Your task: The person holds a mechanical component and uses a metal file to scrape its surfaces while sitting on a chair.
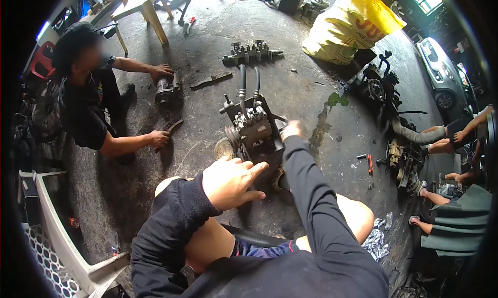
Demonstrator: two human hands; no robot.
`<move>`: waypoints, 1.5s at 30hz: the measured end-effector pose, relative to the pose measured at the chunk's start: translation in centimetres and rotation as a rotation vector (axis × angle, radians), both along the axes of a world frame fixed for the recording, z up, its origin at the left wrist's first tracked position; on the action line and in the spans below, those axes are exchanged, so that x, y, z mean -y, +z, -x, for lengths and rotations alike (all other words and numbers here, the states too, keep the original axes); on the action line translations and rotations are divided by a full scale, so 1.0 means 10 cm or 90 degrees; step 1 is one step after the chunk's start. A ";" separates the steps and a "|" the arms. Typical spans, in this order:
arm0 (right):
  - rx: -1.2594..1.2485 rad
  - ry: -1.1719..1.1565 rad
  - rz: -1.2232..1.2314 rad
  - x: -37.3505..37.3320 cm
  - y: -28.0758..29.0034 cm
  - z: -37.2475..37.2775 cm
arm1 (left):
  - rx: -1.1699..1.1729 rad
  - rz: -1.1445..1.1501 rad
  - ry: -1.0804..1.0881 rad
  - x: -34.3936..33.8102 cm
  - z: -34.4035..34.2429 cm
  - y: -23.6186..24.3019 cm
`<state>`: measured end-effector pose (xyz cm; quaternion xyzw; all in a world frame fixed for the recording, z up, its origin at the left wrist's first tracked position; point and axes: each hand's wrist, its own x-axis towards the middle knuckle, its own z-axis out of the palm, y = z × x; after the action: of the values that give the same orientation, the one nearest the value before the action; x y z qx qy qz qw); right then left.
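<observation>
A metal compressor-like unit (251,132) with a pulley, a black bracket and two upright hoses (243,80) sits on the floor in front of me. My left hand (232,181) is just on the near left of the unit, fingers apart and holding nothing visible. My right hand (291,129) is at the right side of the black bracket, blurred, so its grip is unclear. The hoses lead up to a metal valve block (251,53). A pale round plate (224,148) lies beside the pulley, partly behind my left hand.
A co-worker (83,106) at left holds a cylindrical part (166,90) and a brush-like tool (171,129). A white chair (101,264) is at lower left, a yellow sack (337,36) at back right. Engine parts (389,95), a red tool (370,164) and other people (464,132) are at right.
</observation>
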<state>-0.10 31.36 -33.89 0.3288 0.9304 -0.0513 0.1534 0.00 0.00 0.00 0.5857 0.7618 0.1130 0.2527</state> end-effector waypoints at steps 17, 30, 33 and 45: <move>-0.158 -0.030 0.136 0.19 0.63 0.19 | -0.014 -0.057 0.023 0.18 0.05 -0.02; -0.429 -0.011 0.191 -0.19 1.84 -0.30 | 0.008 -0.117 -0.055 0.00 -0.15 -0.01; -0.409 -0.031 0.305 -0.43 2.21 -0.50 | 0.006 -0.119 -0.071 -0.08 -0.25 -0.02; -0.782 -0.159 0.878 0.11 3.86 -1.68 | -0.002 0.154 -0.295 -0.33 -0.91 -0.20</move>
<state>16.75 30.27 4.68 0.1780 0.5701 -0.7738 -0.2111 9.06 3.33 -2.04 0.7104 0.6156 -0.0405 0.3386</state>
